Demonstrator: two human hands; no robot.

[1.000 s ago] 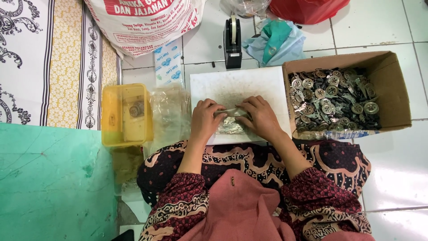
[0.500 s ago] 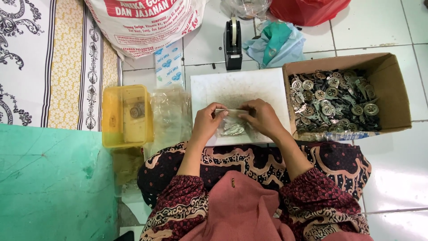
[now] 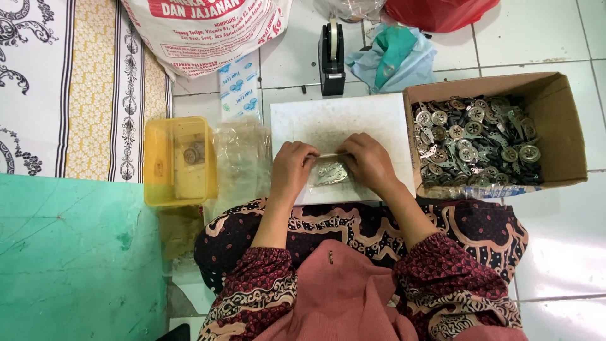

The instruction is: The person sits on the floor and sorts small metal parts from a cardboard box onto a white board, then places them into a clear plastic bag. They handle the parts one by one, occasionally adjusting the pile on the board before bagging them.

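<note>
Since a moment ago both my hands have shifted slightly nearer, left hand (image 3: 291,169) and right hand (image 3: 369,163) pinching the small clear bag (image 3: 329,173) of metal parts on the white surface (image 3: 328,120); cardboard box (image 3: 558,120) right.

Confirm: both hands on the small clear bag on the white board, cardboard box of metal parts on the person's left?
Not quite. In the head view the cardboard box of metal parts is on the person's right. Both hands, left hand and right hand, do hold the small clear bag on the white board.
</note>
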